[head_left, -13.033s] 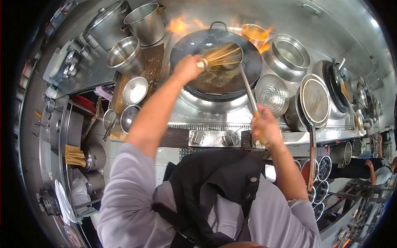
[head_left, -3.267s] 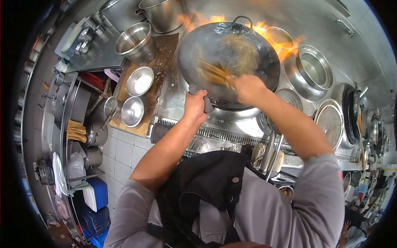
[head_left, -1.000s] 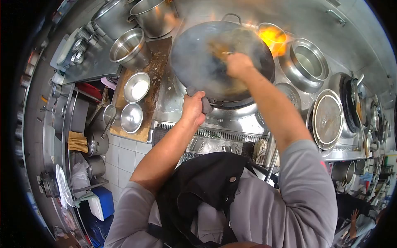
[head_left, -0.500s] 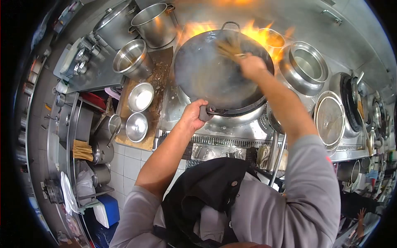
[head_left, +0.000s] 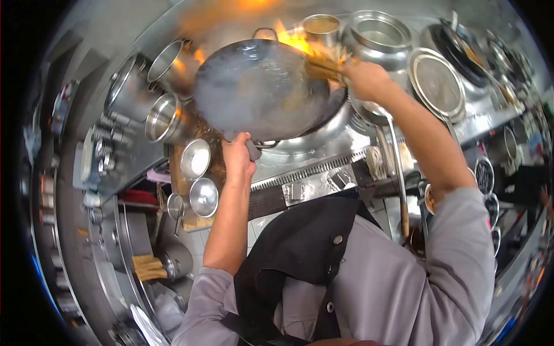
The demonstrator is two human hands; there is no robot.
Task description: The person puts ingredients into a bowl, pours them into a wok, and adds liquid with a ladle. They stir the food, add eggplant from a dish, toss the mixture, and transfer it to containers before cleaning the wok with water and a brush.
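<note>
A large dark wok [head_left: 259, 86] sits tilted over the burner, with steam or smoke across its inside and liquid shining near its far rim. My left hand [head_left: 238, 153] is closed round a grey cloth at the wok's near handle. In my right hand [head_left: 369, 81] is a bamboo brush [head_left: 323, 68], its bristles at the wok's right rim. Orange flames [head_left: 291, 39] rise behind the wok, close to the brush.
Left of the wok are tall steel pots [head_left: 173, 66] and two metal bowls [head_left: 203, 197] on a board. At the right stand a lidless pot [head_left: 381, 32], a round strainer [head_left: 437, 83] and a long-handled ladle [head_left: 401, 179]. A metal cup [head_left: 321, 29] is behind.
The view has turned. My right hand has moved the brush from inside the wok to its right rim. The wok is tilted more, and fewer flames show behind it.
</note>
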